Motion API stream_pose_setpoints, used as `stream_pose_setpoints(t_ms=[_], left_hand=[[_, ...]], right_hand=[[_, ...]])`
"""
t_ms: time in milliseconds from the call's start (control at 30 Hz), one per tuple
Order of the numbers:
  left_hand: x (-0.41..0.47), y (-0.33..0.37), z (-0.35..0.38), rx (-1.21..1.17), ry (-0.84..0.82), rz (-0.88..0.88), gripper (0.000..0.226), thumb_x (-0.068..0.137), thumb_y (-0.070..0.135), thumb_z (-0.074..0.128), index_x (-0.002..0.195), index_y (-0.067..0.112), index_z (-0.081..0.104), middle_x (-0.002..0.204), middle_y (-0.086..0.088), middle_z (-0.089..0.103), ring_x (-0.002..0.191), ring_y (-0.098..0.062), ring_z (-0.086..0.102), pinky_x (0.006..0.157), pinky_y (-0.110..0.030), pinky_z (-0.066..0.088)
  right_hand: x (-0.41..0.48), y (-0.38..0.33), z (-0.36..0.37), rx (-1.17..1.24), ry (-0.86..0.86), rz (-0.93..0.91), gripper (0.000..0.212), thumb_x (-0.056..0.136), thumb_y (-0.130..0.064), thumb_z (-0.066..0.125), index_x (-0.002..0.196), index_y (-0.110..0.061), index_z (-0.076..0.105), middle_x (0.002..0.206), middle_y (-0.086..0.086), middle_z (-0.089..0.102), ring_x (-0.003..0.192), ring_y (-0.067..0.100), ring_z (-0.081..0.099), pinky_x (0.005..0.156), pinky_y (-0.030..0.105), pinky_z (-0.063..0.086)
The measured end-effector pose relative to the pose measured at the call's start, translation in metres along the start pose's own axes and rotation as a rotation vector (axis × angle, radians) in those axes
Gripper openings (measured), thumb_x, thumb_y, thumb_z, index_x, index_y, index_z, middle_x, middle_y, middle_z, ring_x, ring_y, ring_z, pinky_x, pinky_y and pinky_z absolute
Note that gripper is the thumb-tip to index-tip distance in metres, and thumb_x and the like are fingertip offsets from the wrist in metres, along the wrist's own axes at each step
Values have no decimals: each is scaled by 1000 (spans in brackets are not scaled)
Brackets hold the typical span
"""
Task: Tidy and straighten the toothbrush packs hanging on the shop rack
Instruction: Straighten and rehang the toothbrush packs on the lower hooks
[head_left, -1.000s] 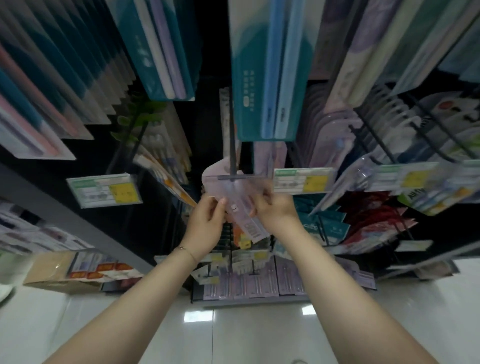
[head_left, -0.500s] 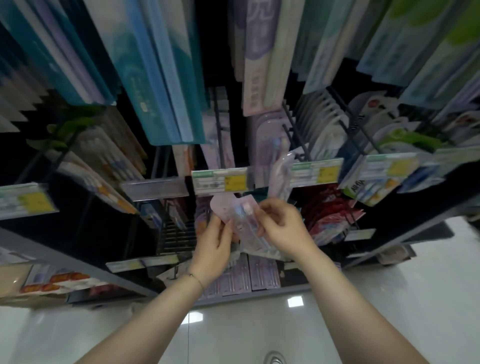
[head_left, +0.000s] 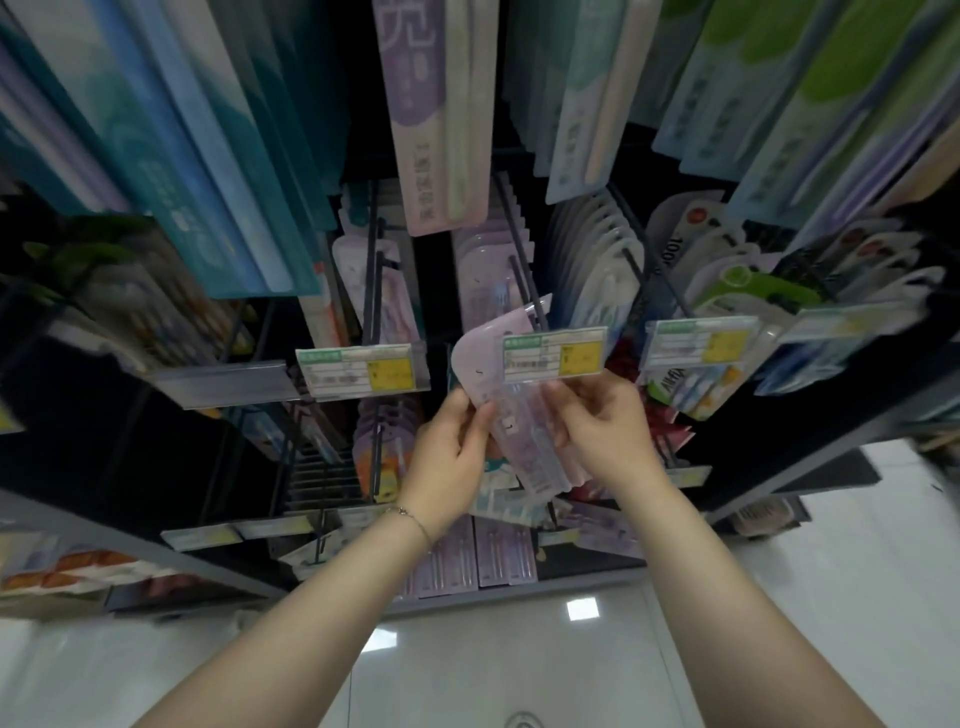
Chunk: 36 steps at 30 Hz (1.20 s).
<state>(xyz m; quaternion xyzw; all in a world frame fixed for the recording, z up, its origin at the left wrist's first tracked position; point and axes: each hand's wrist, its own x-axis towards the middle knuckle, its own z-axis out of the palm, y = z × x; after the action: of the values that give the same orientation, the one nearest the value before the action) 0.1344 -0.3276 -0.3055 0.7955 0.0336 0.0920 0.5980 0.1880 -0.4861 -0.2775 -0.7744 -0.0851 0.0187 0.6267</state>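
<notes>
- Left grip (head_left: 451, 457): thumb and fingers pinch the left edge of a lilac toothbrush pack (head_left: 511, 441).
- Right grip (head_left: 602, 434): fingers curled on the pack's right edge.
- Pack tilted, its rounded top partly behind a price tag (head_left: 555, 355), at the front end of a wire hook (head_left: 524, 291).
- Whether it hangs on the hook: cannot tell.

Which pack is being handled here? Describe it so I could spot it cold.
On the dark shop rack, find the white-and-yellow price label just above the left hand and right hand. Partly behind it, both hands pinch a pale lilac flat toothbrush pack with a rounded top. Unlike the neighbouring packs hanging straight in rows, it sits tilted.
</notes>
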Motion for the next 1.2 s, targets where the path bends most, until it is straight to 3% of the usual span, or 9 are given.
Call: stream_pose_setpoints(t_ms=[133, 233, 333, 467, 533, 733, 967, 1067, 1200], left_hand=[[4, 7, 5, 33, -1, -14, 20, 104, 28, 46, 113, 43, 55, 109, 18, 70, 103, 0, 65, 91, -36, 56], [11, 5, 9, 87, -25, -17, 17, 103, 37, 46, 113, 32, 58, 104, 9, 71, 94, -9, 69, 84, -46, 58], [14, 3, 10, 103, -37, -48, 36, 97, 52, 44, 113, 23, 57, 99, 1, 72, 87, -18, 70, 80, -48, 58], [11, 1, 4, 107, 8, -119, 29, 97, 53, 47, 102, 25, 55, 87, -1, 70, 80, -15, 68, 76, -32, 56], [7, -2, -3, 140, 55, -123, 16, 101, 42, 46, 97, 28, 54, 78, 0, 66, 77, -16, 65, 67, -26, 48], [0, -30, -31, 174, 123, -205, 12, 96, 38, 50, 87, 34, 56, 71, 5, 63, 67, -20, 62, 71, -49, 54], [11, -41, -64, 193, 259, -235, 17, 98, 17, 55, 85, 25, 62, 82, 8, 66, 75, 0, 61, 70, -22, 47], [21, -52, -76, 218, 315, -220, 12, 99, 21, 57, 100, 18, 69, 92, 7, 70, 83, 2, 62, 75, -15, 45], [34, -75, -86, 155, 334, -112, 26, 98, 17, 59, 123, 16, 65, 116, 7, 67, 109, 2, 58, 89, -6, 42]], right_hand=[[5, 1, -5, 43, 2, -30, 27, 97, -2, 54, 96, -26, 66, 75, -29, 70, 70, -10, 65, 62, 8, 47], [6, 5, -8, 60, 42, -10, 26, 98, -4, 54, 90, -26, 66, 67, -21, 69, 59, -6, 61, 57, 13, 47], [6, 12, -8, 81, 68, 21, 20, 97, -7, 57, 93, -23, 68, 74, -8, 70, 60, 3, 61, 58, 24, 52], [4, 27, -3, 73, 124, 151, 8, 97, -15, 58, 100, -21, 63, 92, 5, 67, 69, 18, 62, 60, 24, 53], [0, 42, 0, -46, 81, 255, 6, 96, -18, 58, 91, -21, 61, 86, 4, 65, 71, 19, 62, 64, 26, 48], [-17, 53, 41, -294, -245, 203, 15, 94, -21, 58, 80, -23, 63, 73, -4, 63, 72, 15, 61, 71, 36, 51], [-12, 16, 98, -243, -316, 9, 13, 95, -19, 54, 101, -24, 66, 89, -5, 68, 83, 12, 64, 77, 32, 53], [0, 8, 120, -182, -217, 32, 21, 98, -18, 52, 113, -29, 63, 98, -11, 65, 86, 3, 60, 74, 19, 47], [17, 14, 141, -166, -86, 26, 22, 98, -15, 53, 115, -27, 60, 117, 1, 63, 99, 6, 55, 80, 17, 40]])
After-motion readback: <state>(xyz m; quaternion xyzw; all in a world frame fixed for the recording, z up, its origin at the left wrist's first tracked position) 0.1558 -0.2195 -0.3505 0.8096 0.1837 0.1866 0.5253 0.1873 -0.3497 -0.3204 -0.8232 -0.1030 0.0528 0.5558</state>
